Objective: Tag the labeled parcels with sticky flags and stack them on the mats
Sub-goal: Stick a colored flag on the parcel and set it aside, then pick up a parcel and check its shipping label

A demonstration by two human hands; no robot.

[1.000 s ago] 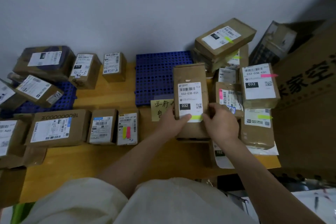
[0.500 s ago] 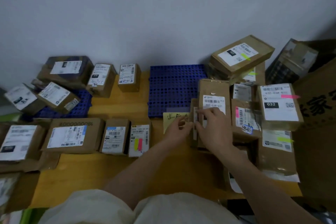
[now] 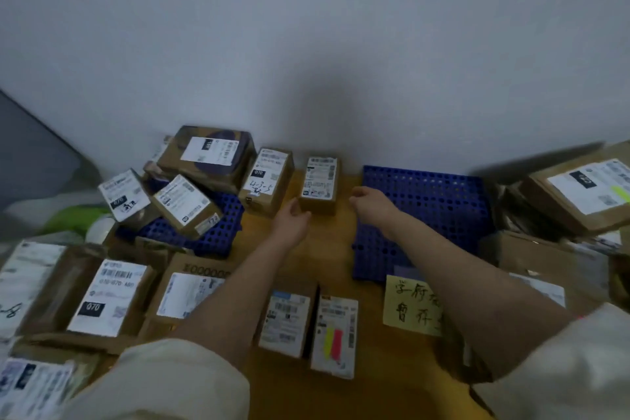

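A small brown parcel (image 3: 319,185) with a white label lies on the wooden table by the wall. My left hand (image 3: 292,219) reaches to its near left corner with relaxed fingers, touching or almost touching it. My right hand (image 3: 370,204) hovers just right of it, fingers loosely curled, holding nothing. A blue perforated mat (image 3: 422,215) lies to the right. Another blue mat (image 3: 211,232) at the left carries several labeled parcels. A parcel (image 3: 335,331) bearing a yellow flag and a pink flag lies near my left forearm.
A parcel marked 070 (image 3: 267,177) stands left of the small one. More labeled boxes (image 3: 109,297) crowd the near left. A stack with a green-flagged parcel (image 3: 586,191) rises at the right. A yellow handwritten note (image 3: 410,305) lies below the right mat.
Both hands let go of the 032 parcel at the right stack and reached left and forward to the small parcel by the wall. The camera swung left.
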